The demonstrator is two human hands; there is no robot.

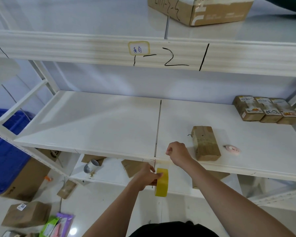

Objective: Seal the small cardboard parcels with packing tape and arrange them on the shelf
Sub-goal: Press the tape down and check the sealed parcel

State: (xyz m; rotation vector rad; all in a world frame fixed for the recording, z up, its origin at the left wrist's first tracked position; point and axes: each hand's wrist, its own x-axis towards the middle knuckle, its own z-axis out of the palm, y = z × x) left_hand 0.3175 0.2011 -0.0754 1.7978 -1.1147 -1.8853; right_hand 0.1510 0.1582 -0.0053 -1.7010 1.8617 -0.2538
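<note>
Head view. Nearest the camera, the left hand (148, 177) holds the yellow tape roll (161, 182) below the front edge of the shelf (92, 120), fingers curled round its left rim. At 1 o'clock from the roll, the right hand (177, 152) is closed in a pinch, apparently on the free tape end; the clear strip between hand and roll is barely visible. One small parcel (205, 142) lies on the shelf just beside the right hand, at its 3 o'clock. Three parcels (265, 110) stand in a row at the shelf's far right. A pink cutter (231, 148) lies at 3 o'clock from the single parcel.

Probable faults:
- Strip sags and sticks to the shelf edge: tension too low.
- Strip folds onto itself: hands brought together.
- Parcel shifts during application: nothing steadies it.
</note>
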